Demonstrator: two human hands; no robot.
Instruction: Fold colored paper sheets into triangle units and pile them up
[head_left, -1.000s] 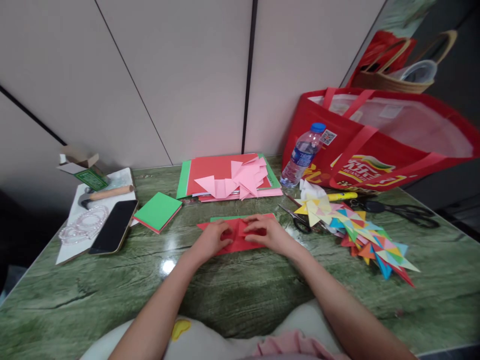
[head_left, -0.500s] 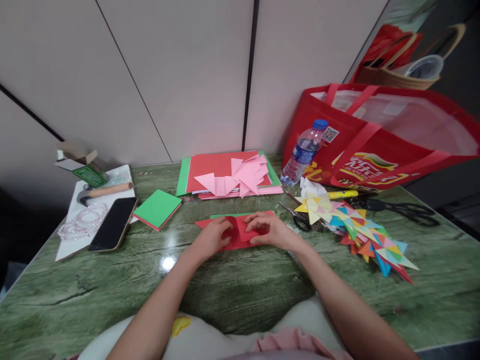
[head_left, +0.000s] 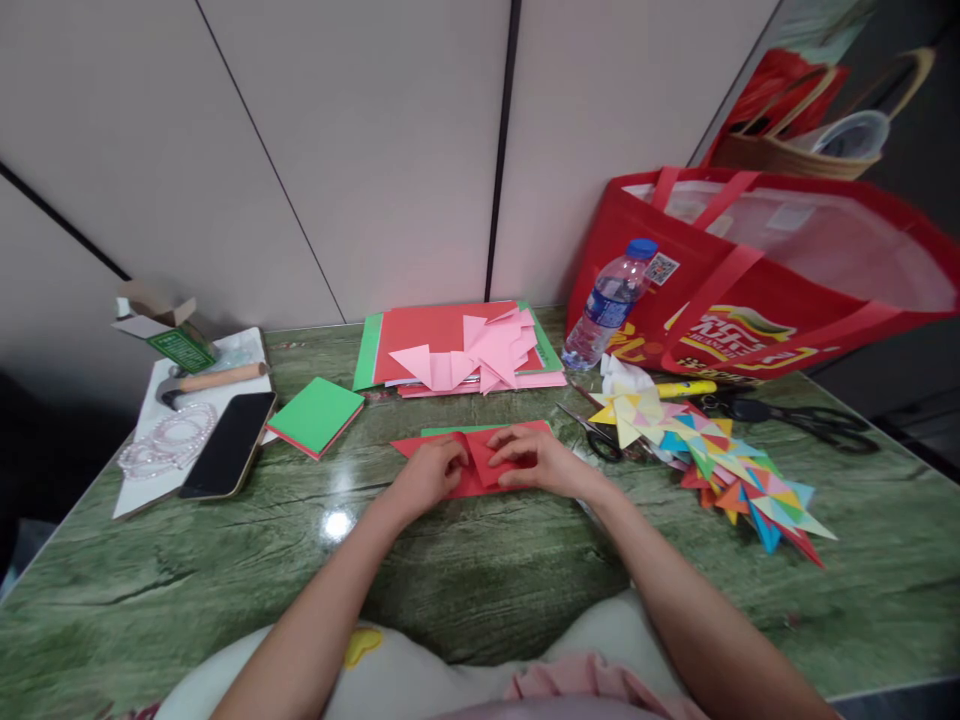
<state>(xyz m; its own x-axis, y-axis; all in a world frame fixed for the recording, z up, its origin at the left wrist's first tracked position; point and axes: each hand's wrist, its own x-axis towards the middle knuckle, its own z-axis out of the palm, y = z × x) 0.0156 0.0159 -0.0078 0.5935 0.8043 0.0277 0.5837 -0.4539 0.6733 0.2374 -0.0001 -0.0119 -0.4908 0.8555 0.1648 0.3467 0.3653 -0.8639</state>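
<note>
A red sheet of paper (head_left: 480,478), partly folded, lies on the table in front of me, a green edge showing behind it. On its left part my left hand (head_left: 436,470) has its fingers curled, pinching a raised fold near the middle. From the right, my right hand (head_left: 538,460) rests on the paper with fingers apart, pressing a folded flap. A stack of green square paper (head_left: 316,415) lies to the left. Behind the hands, pink folded paper pieces (head_left: 499,350) rest on a pile of red and green sheets (head_left: 420,325).
At left are a phone (head_left: 229,445), a bead string (head_left: 166,442), a wooden-handled tool (head_left: 217,380) and an opened box (head_left: 180,335). At right stand a water bottle (head_left: 609,305) and a red bag (head_left: 720,280), near scissors (head_left: 602,442) and colourful folded paper stars (head_left: 720,455).
The left fingers have closed a little on the red paper, and its raised fold has flattened somewhat. The right hand has hardly moved.
</note>
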